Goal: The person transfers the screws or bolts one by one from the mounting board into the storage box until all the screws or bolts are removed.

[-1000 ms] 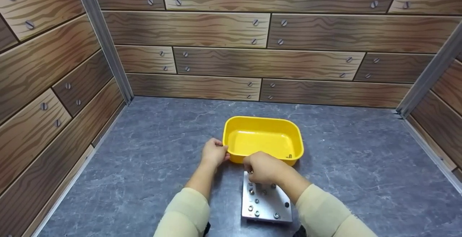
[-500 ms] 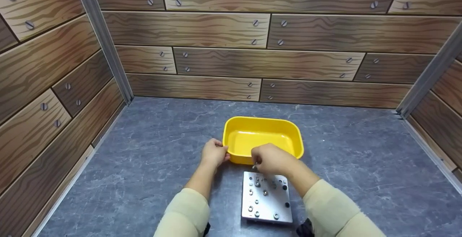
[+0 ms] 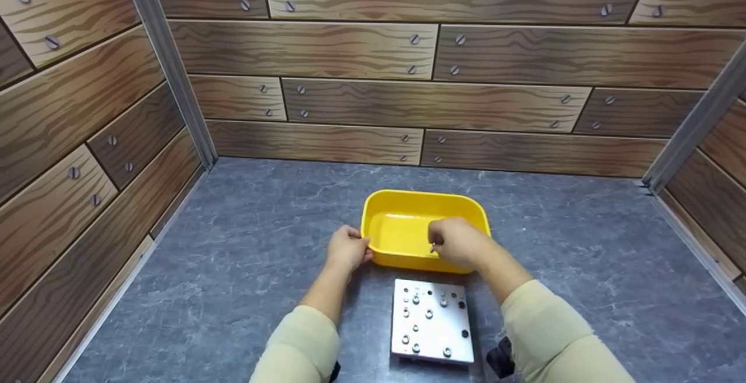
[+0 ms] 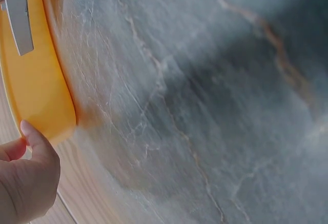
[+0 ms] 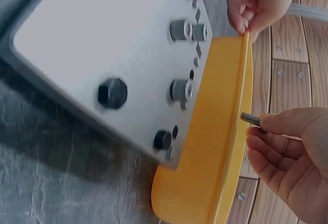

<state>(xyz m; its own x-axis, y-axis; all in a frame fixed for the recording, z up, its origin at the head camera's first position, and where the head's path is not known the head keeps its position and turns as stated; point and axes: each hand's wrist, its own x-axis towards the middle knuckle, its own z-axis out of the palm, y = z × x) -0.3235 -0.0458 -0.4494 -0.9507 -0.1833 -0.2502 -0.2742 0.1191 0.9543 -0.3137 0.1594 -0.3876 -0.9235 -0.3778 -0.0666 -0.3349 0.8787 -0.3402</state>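
Observation:
A yellow plastic bin [image 3: 402, 260] rests on the grey surface. My left hand [image 3: 347, 249] pinches its rim at the near left corner, thumb on the wall. My right hand [image 3: 463, 244] is over the bin's near right side, pinching a small threaded bolt [image 5: 251, 118] between thumb and fingertips. In the right wrist view the bolt's threaded end points toward the rim; its head is hidden by the fingers. Nearer to me lies a metal plate [image 3: 434, 334], with several silver socket-head bolts and black bolts [image 5: 113, 93] standing in it and some bare holes along its far edge.
Wood-patterned walls [image 3: 349, 103] enclose the grey marbled surface [image 3: 280, 208] at the back and both sides, with metal posts [image 3: 169, 62] in the corners. The bin stands just beyond the plate's far edge.
My right hand has lifted away from the plate's far left corner with the bolt, moving forward and right over the bin. The left hand keeps its hold on the rim.

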